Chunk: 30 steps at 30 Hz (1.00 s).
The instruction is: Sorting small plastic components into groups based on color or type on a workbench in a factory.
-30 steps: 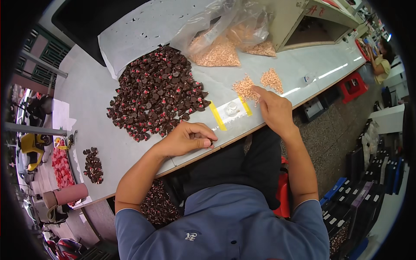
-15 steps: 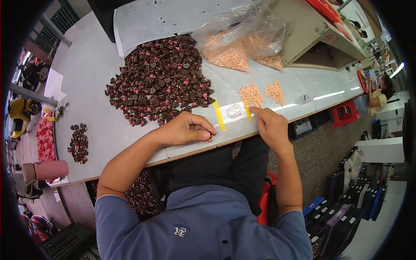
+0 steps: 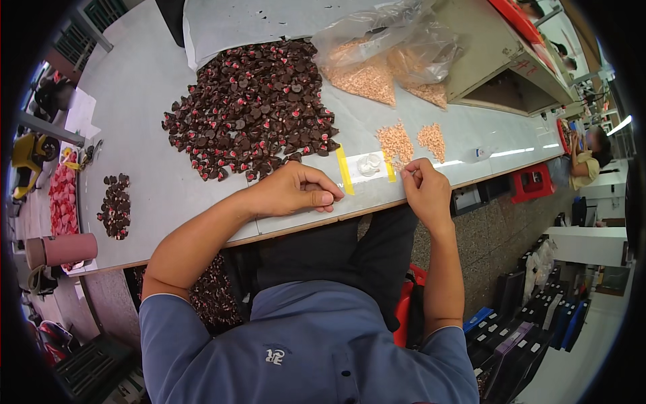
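My left hand (image 3: 299, 190) rests near the table's front edge, fingers curled and thumb closed toward them. What it grips, if anything, is hidden by the fingers. Beyond it spreads a large heap of small dark brown pieces (image 3: 252, 101) with red-and-white marks. My right hand (image 3: 427, 193) is pinched, its fingertips just in front of a small pile of tiny beige pieces (image 3: 396, 143); anything in the pinch is too small to name. Between the hands, a white blob (image 3: 369, 165) lies on a pale strip between two yellow tapes (image 3: 345, 172).
A second beige pile (image 3: 432, 140) lies to the right. Clear plastic bags of beige pieces (image 3: 363, 77) stand behind, beside a grey-green open box (image 3: 511, 77). At left are a small dark pile (image 3: 116, 205) and a pink bottle (image 3: 70, 249). A small white container (image 3: 479, 153) stands far right.
My right hand's fingers have drawn back from the beige pile and closed into a pinch. My left hand has shifted slightly, staying curled. The whole view has tilted a little.
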Each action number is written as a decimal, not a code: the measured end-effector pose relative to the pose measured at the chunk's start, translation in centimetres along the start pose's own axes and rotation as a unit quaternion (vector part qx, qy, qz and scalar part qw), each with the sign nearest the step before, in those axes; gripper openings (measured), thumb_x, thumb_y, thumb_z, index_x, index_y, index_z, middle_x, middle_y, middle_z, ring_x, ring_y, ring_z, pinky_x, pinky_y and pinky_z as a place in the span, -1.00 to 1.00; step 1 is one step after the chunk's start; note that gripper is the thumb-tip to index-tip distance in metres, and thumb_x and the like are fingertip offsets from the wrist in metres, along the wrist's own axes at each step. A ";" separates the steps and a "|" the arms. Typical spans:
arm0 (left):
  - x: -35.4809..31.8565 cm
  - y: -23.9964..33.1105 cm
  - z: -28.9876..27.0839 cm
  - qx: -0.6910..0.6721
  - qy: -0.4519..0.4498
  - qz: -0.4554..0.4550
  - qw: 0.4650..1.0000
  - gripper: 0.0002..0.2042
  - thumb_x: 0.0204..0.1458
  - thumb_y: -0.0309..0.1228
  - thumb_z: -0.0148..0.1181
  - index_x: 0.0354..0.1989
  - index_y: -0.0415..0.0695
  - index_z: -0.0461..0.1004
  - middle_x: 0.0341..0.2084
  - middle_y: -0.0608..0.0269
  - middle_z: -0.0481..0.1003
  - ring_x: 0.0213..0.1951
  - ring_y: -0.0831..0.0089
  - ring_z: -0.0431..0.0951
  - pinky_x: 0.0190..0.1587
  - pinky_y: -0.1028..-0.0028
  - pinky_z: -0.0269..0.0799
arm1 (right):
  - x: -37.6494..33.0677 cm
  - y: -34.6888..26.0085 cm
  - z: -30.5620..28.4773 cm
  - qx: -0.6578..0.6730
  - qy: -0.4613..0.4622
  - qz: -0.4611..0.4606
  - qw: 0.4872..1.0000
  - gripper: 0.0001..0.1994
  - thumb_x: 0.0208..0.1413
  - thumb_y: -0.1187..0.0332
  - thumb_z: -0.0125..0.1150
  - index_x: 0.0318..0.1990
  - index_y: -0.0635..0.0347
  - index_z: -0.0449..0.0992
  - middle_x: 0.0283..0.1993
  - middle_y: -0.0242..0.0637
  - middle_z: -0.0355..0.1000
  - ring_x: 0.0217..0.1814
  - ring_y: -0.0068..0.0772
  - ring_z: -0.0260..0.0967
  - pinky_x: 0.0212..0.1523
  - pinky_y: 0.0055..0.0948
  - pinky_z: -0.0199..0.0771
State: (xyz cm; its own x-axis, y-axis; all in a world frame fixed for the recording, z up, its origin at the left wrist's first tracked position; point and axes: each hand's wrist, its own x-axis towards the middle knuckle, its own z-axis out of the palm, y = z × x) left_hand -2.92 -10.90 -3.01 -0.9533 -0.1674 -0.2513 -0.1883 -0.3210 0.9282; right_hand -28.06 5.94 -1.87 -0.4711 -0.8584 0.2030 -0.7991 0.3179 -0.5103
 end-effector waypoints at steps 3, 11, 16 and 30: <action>-0.1 0.1 0.1 -0.011 0.003 -0.007 1.000 -0.79 0.16 -0.48 0.21 -0.08 -0.33 0.54 -0.21 0.15 0.58 -0.21 0.47 0.62 -0.13 0.51 0.56 | 0.0 0.1 0.1 -0.011 -0.006 -0.002 1.000 -0.90 0.07 0.45 0.26 -0.33 0.26 0.47 -0.65 -0.35 0.33 -0.61 -0.50 0.31 -0.54 -0.44 0.28; -0.8 0.9 0.7 -0.027 0.002 -0.092 0.995 -0.78 0.14 -0.44 0.25 -0.12 -0.33 0.54 -0.24 0.12 0.59 -0.23 0.43 0.64 -0.19 0.53 0.57 | -3.1 -4.3 0.0 0.279 -0.032 -0.059 0.958 -0.91 0.04 0.68 0.16 -0.31 0.35 0.44 -0.29 -0.21 0.50 -0.32 -0.51 0.54 -0.31 -0.60 0.52; -1.1 0.9 0.7 -0.042 0.010 -0.101 0.994 -0.77 0.12 -0.40 0.28 -0.14 -0.31 0.56 -0.28 0.11 0.61 -0.24 0.43 0.65 -0.21 0.55 0.56 | -3.5 -7.9 1.9 0.318 -0.103 -0.105 0.937 -0.86 0.02 0.61 0.32 -0.29 0.29 0.47 -0.39 -0.26 0.53 -0.38 -0.48 0.56 -0.34 -0.55 0.55; -0.5 0.3 0.2 -0.111 -0.002 -0.085 0.990 -0.80 0.10 -0.46 0.29 -0.17 -0.32 0.55 -0.28 0.10 0.61 -0.23 0.40 0.65 -0.15 0.53 0.58 | -4.8 -10.3 4.2 0.040 0.096 -0.271 0.957 -0.80 -0.02 0.65 0.26 -0.21 0.34 0.47 -0.33 -0.13 0.54 -0.37 -0.18 0.56 -0.42 -0.37 0.55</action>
State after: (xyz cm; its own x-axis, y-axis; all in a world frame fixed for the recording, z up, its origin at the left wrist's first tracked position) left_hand -2.59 -10.75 -2.53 -0.9133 -0.0895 -0.3974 -0.2900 -0.5421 0.7887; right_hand -16.04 5.11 -1.07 -0.0608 -0.7962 0.6020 -0.9178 -0.1925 -0.3473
